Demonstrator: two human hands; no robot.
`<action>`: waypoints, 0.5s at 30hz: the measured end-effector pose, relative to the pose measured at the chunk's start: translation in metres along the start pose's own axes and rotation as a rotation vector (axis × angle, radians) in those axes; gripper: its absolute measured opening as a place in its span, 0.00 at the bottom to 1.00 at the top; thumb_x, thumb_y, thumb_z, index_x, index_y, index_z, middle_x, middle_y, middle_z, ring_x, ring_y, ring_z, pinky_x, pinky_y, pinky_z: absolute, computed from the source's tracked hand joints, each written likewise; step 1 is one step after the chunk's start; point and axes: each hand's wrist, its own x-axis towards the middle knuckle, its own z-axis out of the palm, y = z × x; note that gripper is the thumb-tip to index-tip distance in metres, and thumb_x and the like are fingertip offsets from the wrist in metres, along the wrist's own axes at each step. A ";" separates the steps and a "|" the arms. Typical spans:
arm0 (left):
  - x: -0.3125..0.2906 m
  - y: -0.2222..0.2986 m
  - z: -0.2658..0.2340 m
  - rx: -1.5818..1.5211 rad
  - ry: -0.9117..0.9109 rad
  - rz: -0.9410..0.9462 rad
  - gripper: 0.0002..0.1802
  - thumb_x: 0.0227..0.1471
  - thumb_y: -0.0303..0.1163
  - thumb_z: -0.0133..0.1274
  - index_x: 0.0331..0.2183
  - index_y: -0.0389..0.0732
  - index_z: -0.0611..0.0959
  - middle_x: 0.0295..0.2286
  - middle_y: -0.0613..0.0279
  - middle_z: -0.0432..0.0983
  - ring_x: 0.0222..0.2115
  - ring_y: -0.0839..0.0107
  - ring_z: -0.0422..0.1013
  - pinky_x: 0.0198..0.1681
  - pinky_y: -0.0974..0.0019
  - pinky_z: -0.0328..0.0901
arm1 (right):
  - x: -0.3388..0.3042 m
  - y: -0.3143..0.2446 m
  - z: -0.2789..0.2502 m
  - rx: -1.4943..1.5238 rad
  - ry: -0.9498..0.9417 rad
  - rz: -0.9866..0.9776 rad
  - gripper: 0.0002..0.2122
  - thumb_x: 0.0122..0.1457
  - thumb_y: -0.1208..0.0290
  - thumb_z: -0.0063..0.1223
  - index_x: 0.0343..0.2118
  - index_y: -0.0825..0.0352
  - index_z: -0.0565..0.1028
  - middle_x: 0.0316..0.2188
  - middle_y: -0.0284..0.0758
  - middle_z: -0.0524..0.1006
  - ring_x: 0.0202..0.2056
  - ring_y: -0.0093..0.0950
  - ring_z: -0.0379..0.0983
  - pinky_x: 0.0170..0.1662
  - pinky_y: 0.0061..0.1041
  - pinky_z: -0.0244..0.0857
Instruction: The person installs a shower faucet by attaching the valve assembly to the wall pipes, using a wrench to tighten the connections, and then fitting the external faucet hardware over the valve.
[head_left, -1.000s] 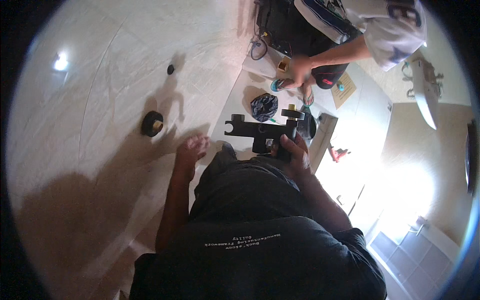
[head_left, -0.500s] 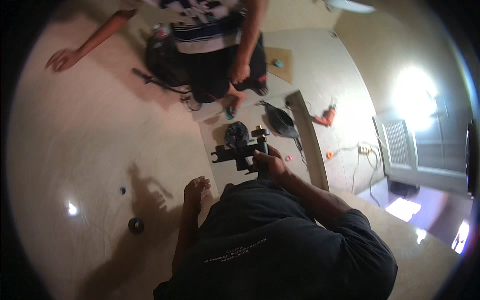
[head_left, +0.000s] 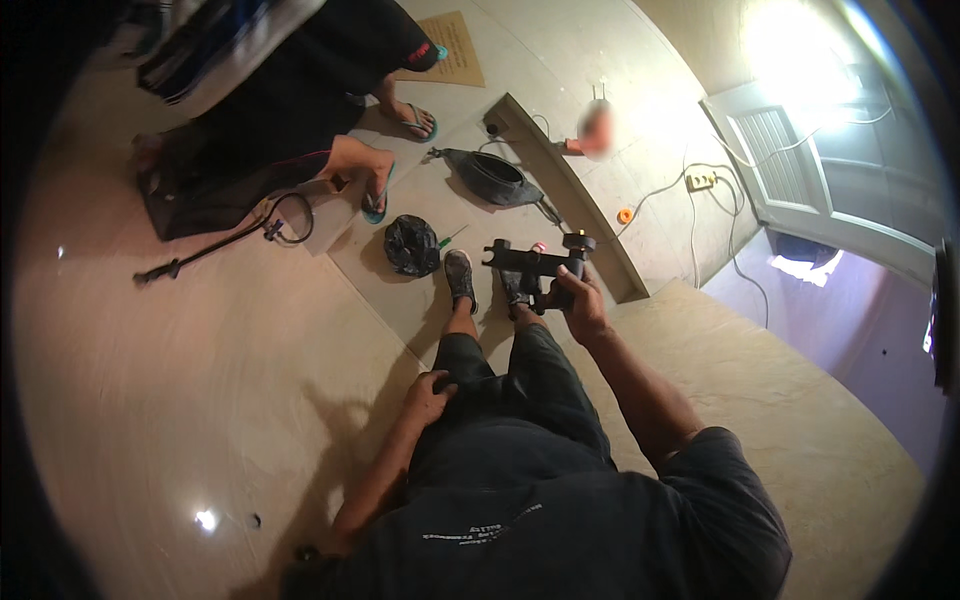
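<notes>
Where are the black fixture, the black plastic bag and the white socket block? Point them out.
Black fixture (head_left: 536, 263), head view: on its long bar.
Black plastic bag (head_left: 411, 246), head view: on its crumpled middle.
White socket block (head_left: 700, 181), head view: on its face.

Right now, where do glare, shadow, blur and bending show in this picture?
In the head view, glare washes out the area beside the louvred door; a shadow lies left of the left hand; a reddish object is blurred; the pale surface has a bowed edge; the black mixer tap in the right hand shows little surface detail.
</notes>
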 end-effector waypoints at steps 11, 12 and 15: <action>0.178 -0.033 0.039 0.563 -0.190 -0.175 0.43 0.52 0.54 0.61 0.64 0.53 0.65 0.67 0.50 0.48 0.64 0.42 0.52 0.64 0.44 0.58 | 0.199 0.104 -0.091 0.120 0.270 0.060 0.10 0.62 0.67 0.58 0.39 0.63 0.69 0.26 0.32 0.72 0.26 0.27 0.70 0.37 0.36 0.73; 0.181 -0.034 0.040 0.604 -0.180 -0.213 0.43 0.52 0.55 0.60 0.64 0.54 0.65 0.66 0.52 0.49 0.64 0.43 0.53 0.62 0.44 0.61 | 0.224 0.123 -0.101 0.149 0.295 0.068 0.10 0.62 0.68 0.58 0.38 0.63 0.69 0.26 0.33 0.72 0.26 0.27 0.71 0.35 0.35 0.74; 0.177 -0.044 0.036 0.596 -0.133 -0.152 0.42 0.51 0.53 0.62 0.63 0.51 0.67 0.65 0.51 0.53 0.63 0.44 0.55 0.61 0.44 0.61 | 0.297 0.167 -0.115 0.221 0.331 0.081 0.09 0.61 0.69 0.58 0.38 0.64 0.68 0.25 0.34 0.72 0.26 0.28 0.71 0.32 0.34 0.74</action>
